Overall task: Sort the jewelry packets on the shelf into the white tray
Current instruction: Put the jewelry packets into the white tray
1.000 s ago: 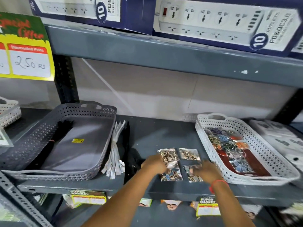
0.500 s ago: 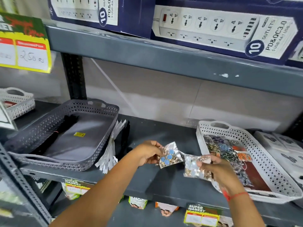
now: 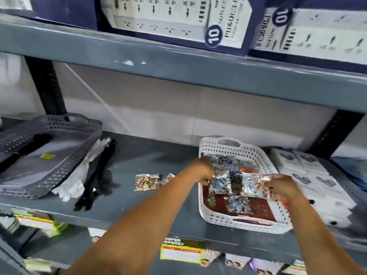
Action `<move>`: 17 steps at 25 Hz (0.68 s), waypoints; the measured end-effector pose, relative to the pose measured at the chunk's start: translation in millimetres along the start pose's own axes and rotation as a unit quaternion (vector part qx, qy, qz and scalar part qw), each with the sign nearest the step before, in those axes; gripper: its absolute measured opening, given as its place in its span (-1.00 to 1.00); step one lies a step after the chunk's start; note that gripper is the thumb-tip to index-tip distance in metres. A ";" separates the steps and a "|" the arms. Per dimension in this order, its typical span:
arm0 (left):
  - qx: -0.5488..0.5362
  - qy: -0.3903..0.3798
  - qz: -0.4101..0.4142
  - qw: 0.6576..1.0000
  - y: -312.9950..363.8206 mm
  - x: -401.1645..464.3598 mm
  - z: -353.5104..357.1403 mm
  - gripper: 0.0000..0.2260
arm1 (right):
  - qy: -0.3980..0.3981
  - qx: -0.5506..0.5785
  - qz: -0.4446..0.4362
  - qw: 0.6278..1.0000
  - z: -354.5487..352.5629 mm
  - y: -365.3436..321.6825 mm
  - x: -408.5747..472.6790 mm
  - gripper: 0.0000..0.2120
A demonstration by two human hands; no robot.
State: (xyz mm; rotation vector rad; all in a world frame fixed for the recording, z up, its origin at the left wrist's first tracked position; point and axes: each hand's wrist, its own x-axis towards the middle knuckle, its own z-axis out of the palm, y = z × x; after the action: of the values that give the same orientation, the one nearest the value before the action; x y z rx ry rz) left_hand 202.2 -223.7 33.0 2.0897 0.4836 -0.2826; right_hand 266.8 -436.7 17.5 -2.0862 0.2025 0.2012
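Observation:
The white perforated tray [image 3: 258, 153] stands on the grey shelf [image 3: 151, 155], right of middle, with several jewelry packets inside. My left hand [image 3: 204, 169] is over the tray's left edge, shut on a clear packet of blue charms [image 3: 218, 184]. My right hand [image 3: 282, 186] is over the tray's right side, shut on a clear packet of gold and silver pieces [image 3: 256, 187]. Both packets hang just above the tray's contents. A packet of gold jewelry [image 3: 147, 181] lies on the shelf left of the tray, with another packet [image 3: 167, 178] partly hidden behind my left forearm.
A grey perforated tray [image 3: 65, 155] sits at the left, with bundles of white tags [image 3: 79, 175] and black tags [image 3: 99, 175] beside it. White boxes [image 3: 311, 175] lie right of the white tray. The upper shelf with power-strip boxes [image 3: 178, 18] hangs overhead.
Both hands lifted a packet each off the shelf and carried them right, from the shelf's middle to over the white tray. The camera view has swung right and closer.

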 end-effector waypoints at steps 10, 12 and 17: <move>0.256 0.095 0.014 0.962 8.9 33.6 32.5 -0.47 | 0.023 -0.289 -0.053 0.956 24.3 7.5 28.5 -0.71; 0.295 0.101 0.025 0.950 7.6 34.9 36.6 -0.41 | 0.020 -0.340 -0.074 0.937 26.5 10.7 27.2 -0.68; 0.329 0.160 0.093 0.926 2.7 21.5 21.8 -0.60 | 0.094 -0.340 -0.180 0.918 38.1 -14.4 15.0 -0.69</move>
State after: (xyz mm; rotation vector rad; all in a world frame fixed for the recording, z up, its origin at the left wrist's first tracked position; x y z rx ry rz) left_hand 222.4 -238.5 15.3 2.8452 0.4086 0.0243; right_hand 282.3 -397.5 7.3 -2.7905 -0.1689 -0.1858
